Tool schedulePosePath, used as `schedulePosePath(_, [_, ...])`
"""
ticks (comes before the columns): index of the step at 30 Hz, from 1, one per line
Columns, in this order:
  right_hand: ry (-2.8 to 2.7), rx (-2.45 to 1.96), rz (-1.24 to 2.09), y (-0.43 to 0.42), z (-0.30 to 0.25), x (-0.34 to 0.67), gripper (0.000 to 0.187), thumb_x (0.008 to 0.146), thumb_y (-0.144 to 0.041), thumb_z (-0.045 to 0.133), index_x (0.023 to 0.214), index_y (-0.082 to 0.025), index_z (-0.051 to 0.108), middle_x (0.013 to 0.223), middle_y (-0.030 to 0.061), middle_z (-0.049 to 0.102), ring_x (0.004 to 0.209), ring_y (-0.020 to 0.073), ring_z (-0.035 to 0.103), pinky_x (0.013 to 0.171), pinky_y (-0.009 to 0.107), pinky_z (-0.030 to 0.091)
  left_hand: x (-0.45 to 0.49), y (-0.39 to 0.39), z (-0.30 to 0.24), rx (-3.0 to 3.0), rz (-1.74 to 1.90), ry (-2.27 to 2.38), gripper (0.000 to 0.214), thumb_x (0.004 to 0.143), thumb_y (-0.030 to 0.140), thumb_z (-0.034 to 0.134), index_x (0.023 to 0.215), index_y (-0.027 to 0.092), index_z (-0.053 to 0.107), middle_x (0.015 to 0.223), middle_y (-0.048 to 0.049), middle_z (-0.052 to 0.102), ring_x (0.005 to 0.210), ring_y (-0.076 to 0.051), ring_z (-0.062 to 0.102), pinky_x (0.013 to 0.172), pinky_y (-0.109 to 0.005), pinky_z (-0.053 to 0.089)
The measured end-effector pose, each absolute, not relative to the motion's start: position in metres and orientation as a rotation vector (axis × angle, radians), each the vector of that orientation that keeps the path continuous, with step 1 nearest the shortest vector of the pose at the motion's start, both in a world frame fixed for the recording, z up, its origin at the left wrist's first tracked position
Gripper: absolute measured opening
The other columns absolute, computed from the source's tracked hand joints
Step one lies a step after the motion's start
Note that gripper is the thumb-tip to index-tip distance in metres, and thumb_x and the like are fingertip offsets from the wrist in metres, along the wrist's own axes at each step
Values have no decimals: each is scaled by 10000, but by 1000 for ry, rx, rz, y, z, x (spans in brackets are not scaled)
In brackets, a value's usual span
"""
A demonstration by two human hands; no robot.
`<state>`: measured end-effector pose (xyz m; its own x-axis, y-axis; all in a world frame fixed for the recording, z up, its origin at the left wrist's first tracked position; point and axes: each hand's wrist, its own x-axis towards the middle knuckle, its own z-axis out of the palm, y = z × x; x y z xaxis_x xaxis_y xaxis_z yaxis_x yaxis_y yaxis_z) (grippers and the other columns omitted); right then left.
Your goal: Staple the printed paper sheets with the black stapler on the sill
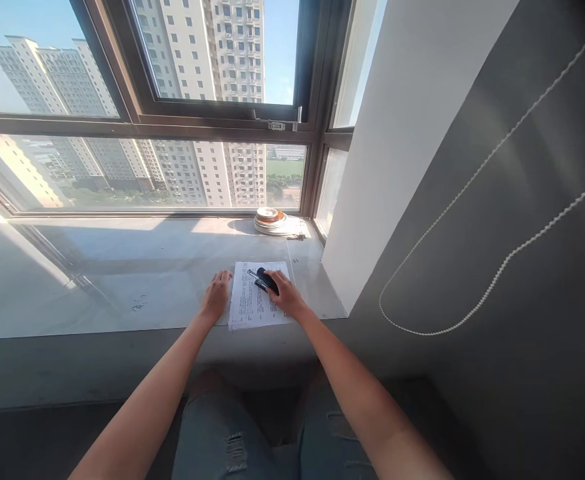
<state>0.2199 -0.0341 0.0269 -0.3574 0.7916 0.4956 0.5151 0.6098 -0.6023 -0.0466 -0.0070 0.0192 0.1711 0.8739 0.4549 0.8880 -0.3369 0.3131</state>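
A stack of printed paper sheets (249,308) lies on the pale window sill, its near edge by the sill's front edge. On the sheets rests a black stapler (261,281) with a silver metal strip showing; it looks opened out. My right hand (285,295) is closed around its right end, and the palm hides part of it. Beside the left edge of the sheets, my left hand (217,295) lies on the sill with its fingers stretched forward, holding nothing. Its fingertips come close to the paper; whether they touch it I cannot tell.
Toward the back of the sill (122,267), against the window, sits a pile of round white and orange coils or rolls (271,220). A beaded blind cord (437,333) hangs in a loop along the grey wall at right. The window frame (197,129) bounds the back.
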Motion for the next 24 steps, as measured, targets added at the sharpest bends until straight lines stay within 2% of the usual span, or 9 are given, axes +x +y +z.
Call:
schedulePosePath(7, [-1950,-1099,572,-30,22,229,548,927,-250,663,1444,-307,490,1299,90,647,1171,281,620,958,408,516,-45,-9,22,-2523,-1042,-1567,282,1078,219,333,1169,177,596,1131,-144,585,1086,-307,562,848,-410,507])
schedulePosePath(12, [-1938,-1081,536,-32,22,228,517,927,-232,646,1423,-299,519,1308,85,658,1169,274,628,972,408,509,-39,-19,28,-2677,-1039,-1436,352,1085,227,323,1325,176,575,1183,-145,559,1150,-302,535,937,-439,501])
schedulePosePath(18, [-1905,-1080,559,-28,21,231,496,912,-265,676,1394,-282,561,1278,84,694,1124,273,666,948,415,529,-38,-21,29,-2771,-1011,-1423,427,1086,231,320,1461,203,521,1191,-139,560,1158,-289,548,969,-437,505])
schedulePosePath(24, [-1883,-964,639,-34,28,234,396,901,-260,697,1293,-290,646,1200,42,738,1085,251,698,930,380,545,-41,-15,28,-2722,-1064,-1321,400,1080,236,359,1421,218,567,1151,-127,624,1088,-286,596,951,-439,498])
